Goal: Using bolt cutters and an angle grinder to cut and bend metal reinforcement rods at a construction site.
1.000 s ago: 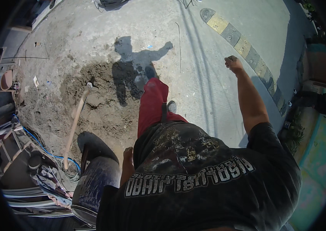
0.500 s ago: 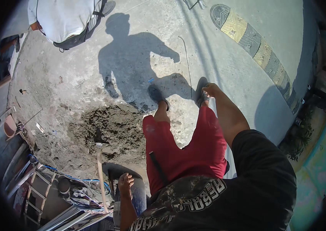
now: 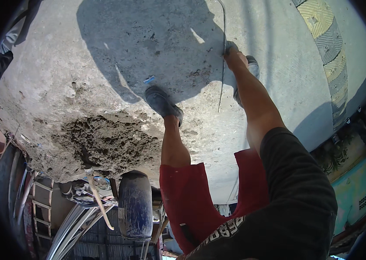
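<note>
While concrete ground (image 3: 286,82) fills most of the view, a rough grey-brown heap (image 3: 113,138) sits off left. Thin dark rod (image 3: 221,91) runs between the shoes (image 3: 159,100), right hand (image 3: 231,48) down at it, can't tell if it's gripping

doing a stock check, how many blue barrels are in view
1: the barrel below the mud in the picture, left of the red shorts. Others may be hidden.
</note>
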A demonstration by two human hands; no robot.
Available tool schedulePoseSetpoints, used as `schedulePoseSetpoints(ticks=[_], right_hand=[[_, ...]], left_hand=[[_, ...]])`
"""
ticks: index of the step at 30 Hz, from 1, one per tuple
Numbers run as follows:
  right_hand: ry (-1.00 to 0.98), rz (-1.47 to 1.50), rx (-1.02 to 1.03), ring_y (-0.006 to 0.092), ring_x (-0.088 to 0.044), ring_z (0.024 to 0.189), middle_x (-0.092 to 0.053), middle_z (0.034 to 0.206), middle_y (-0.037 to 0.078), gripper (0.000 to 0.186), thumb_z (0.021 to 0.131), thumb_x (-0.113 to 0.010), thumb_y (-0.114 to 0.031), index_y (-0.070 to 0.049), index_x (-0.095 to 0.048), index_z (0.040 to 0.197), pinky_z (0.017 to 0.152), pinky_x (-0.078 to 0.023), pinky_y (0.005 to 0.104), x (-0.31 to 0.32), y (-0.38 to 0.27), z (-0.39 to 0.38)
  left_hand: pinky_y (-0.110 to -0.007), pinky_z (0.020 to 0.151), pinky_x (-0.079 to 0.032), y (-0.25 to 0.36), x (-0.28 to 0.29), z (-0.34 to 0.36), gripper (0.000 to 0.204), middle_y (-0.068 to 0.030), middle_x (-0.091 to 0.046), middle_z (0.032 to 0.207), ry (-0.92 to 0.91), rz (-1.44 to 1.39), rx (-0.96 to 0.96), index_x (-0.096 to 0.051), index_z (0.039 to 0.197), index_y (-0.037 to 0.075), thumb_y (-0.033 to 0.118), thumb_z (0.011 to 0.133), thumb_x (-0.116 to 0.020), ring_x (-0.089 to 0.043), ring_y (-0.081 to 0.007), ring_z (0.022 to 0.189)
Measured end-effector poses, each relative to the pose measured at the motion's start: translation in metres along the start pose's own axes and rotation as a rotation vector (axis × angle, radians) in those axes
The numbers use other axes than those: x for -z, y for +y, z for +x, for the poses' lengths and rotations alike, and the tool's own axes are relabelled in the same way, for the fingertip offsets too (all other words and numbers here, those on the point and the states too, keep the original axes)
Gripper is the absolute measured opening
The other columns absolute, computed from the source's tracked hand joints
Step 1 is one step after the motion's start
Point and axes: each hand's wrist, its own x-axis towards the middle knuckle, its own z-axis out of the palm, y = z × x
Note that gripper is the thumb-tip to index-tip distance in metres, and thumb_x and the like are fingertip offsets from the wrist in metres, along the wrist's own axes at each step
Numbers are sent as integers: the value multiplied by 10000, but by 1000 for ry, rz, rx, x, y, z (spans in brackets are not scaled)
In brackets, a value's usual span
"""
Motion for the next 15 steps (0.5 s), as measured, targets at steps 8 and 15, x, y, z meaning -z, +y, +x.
schedulePoseSetpoints(ticks=[8,15], right_hand=[[42,147,-56,408,-605,1100,-642,1147,238,373,918,-529,-276,-60,-505,1220,934,-475,491,0,18,6],[297,579,255,408,-632,819,-647,851,222,207,938,-510,-215,-13,-511,985,727,-468,488,39,4,-47]], left_hand=[[-312,721,-509,5,-40,24,185,-96,-666,927,-67,-72,-52,-603,1070,58,192,960,-541,-634,-190,820],[-320,759,-519,-54,46,90,169,-104,-675,933,-421,-763,261,-607,1056,51,164,970,-516,-637,-199,849]])
